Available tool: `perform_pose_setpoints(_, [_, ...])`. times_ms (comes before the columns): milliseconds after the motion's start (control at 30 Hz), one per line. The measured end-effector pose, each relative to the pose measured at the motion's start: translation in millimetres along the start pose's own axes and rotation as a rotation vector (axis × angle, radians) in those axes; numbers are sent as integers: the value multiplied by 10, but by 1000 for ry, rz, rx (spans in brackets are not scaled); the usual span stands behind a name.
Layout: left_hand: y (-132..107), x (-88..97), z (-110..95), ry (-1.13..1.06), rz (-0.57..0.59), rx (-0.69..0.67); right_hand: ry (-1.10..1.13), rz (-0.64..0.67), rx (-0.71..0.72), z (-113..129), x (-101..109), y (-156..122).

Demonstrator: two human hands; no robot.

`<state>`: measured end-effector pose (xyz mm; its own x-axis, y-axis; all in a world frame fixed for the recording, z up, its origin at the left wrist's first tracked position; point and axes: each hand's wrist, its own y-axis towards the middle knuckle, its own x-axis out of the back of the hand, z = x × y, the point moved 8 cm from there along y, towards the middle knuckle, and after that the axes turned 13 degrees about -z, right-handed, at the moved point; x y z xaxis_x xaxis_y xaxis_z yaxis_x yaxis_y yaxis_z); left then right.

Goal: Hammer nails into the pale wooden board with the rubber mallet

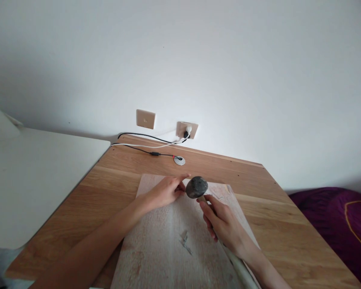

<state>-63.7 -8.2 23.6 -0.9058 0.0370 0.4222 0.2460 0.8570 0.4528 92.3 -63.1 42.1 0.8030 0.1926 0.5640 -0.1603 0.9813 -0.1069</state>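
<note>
In my right hand (224, 220) is a mallet (197, 187) with a dark, rounded head, gripped by its handle just below the head. The head is raised in front of the far part of a pale wooden board (153, 249). My left hand (170, 190) is over the far left part of that board, its index finger stretched out and the other fingers curled in a pinch close to the mallet head. What those fingertips hold, if anything, is hidden. A few small metal nails or screws (185, 243) lie on the board, and thin metal pieces (218, 196) lie beyond my right hand.
The board lies on a wooden table (270, 224) against a white wall. Black and white cables (138, 145) run along the back to a wall socket (187, 130), past a round cable grommet (179, 160). A white tabletop (48, 168) adjoins at left; purple fabric (325, 224) is at right.
</note>
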Motion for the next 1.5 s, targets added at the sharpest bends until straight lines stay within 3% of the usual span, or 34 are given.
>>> perform_pose_setpoints(167, [-3, 5, -1, -6, -6, -1, -53, 28, 30, 10, 21, -5])
perform_pose_setpoints(400, [-1, 36, -58, 65, -28, -9, 40, 43, -40, -119, 85, -165])
perform_pose_setpoints(733, [-6, 38, 12, 80, -53, 53, -32, 114, -87, -320, -10, -324])
perform_pose_setpoints(1100, [6, 27, -19, -13, -24, 52, 108, 66, -32, -23, 59, -74])
perform_pose_setpoints(1500, [14, 23, -12, -21, -24, 20, 1, 83, -18, -55, -6, -10])
